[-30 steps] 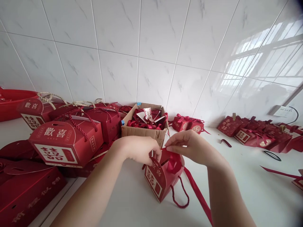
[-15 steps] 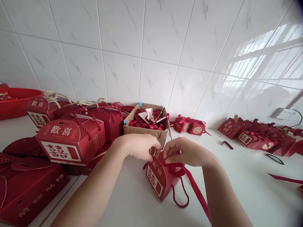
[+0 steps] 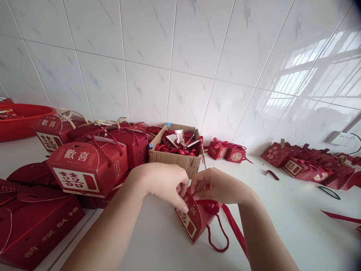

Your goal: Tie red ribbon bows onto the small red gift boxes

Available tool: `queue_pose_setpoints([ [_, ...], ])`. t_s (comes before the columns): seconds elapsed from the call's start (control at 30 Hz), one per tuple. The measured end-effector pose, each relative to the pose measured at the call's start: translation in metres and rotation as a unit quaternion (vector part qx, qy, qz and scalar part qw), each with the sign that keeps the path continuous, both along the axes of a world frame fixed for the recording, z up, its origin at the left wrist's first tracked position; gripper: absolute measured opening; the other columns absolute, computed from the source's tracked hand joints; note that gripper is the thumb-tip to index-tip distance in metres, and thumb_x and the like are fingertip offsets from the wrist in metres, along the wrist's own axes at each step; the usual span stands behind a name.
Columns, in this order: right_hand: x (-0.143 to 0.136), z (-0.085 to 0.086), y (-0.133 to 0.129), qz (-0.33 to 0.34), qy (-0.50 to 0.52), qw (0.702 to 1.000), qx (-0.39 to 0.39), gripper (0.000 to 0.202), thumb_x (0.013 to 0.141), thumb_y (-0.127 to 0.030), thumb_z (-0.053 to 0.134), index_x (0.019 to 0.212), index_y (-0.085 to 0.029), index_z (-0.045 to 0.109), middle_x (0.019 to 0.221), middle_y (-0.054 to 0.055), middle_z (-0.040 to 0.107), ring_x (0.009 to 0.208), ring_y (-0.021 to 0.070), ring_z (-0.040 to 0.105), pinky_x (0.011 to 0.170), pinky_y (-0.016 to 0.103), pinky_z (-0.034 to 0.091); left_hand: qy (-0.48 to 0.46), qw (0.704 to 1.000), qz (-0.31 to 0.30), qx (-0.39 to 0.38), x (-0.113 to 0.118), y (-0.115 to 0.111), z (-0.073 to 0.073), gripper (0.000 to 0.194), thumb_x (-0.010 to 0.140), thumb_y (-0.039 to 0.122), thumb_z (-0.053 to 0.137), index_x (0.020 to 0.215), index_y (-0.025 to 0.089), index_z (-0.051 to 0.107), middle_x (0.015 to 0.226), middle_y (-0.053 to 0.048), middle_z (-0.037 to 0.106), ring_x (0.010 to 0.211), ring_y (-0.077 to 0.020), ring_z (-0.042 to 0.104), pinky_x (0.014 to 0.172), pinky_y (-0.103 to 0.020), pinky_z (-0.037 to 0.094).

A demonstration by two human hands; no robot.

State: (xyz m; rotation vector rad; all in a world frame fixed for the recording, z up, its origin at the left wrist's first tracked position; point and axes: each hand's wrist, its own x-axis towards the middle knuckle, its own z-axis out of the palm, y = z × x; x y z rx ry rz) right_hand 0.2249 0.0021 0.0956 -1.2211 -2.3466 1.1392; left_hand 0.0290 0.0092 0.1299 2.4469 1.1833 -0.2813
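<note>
A small red gift box [image 3: 197, 220] with gold lettering and a white printed panel stands on the white counter in front of me. My left hand [image 3: 166, 184] is closed on its top edge, with the thumb pressed against the printed front. At the box's top, my right hand [image 3: 217, 186] has its fingers bent round a red satin ribbon [image 3: 234, 226]; the fingertips are partly hidden. That ribbon loops over the box and trails toward my right forearm. A red twisted cord [image 3: 218, 250] hangs in a loop from the box's right side.
Larger red gift boxes [image 3: 84, 167] with cord handles are stacked on the left, before a red basin [image 3: 25, 120]. Behind my hands sits a cardboard carton [image 3: 175, 160] of ribbons. Small bowed boxes [image 3: 235, 155], more red boxes [image 3: 307, 165] and a black band [image 3: 329, 192] lie rightward.
My left thumb has moved down from the box's top edge onto its printed front. My right hand stays at the top with the ribbon. The view has shifted slightly.
</note>
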Motion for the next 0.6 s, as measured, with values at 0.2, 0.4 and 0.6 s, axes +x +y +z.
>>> queue_pose_setpoints([
  [0.2, -0.002, -0.001, 0.0, -0.007, -0.017, 1.0, 0.011, 0.011, 0.074, -0.02, 0.059, 0.083, -0.022, 0.065, 0.082, -0.001, 0.072, 0.075, 0.0142, 0.066, 0.064, 0.022, 0.048, 0.001, 1.0, -0.015, -0.015, 0.008, 0.001, -0.003, 0.027, 0.075, 0.037, 0.052, 0.072, 0.021, 0.074, 0.064, 0.0, 0.068, 0.048, -0.012, 0.047, 0.041, -0.024, 0.03],
  [0.4, -0.003, -0.001, -0.001, -0.053, -0.031, 0.997, 0.05, 0.015, 0.074, -0.018, 0.056, 0.084, -0.022, 0.067, 0.085, 0.0, 0.072, 0.077, 0.0161, 0.067, 0.067, 0.025, 0.05, -0.033, 0.999, -0.025, 0.01, 0.01, 0.011, -0.007, 0.025, 0.073, 0.034, 0.056, 0.087, 0.025, 0.074, 0.081, 0.001, 0.072, 0.06, -0.0131, 0.055, 0.046, -0.023, 0.033],
  [0.6, -0.005, -0.001, 0.0, -0.076, -0.015, 0.995, 0.069, 0.016, 0.076, -0.019, 0.056, 0.085, -0.022, 0.068, 0.087, 0.001, 0.071, 0.083, 0.0171, 0.066, 0.07, 0.026, 0.05, -0.074, 0.997, 0.014, 0.008, 0.012, 0.019, -0.014, 0.022, 0.066, 0.029, 0.055, 0.079, 0.025, 0.072, 0.077, 0.0, 0.069, 0.059, -0.016, 0.055, 0.046, -0.025, 0.032],
])
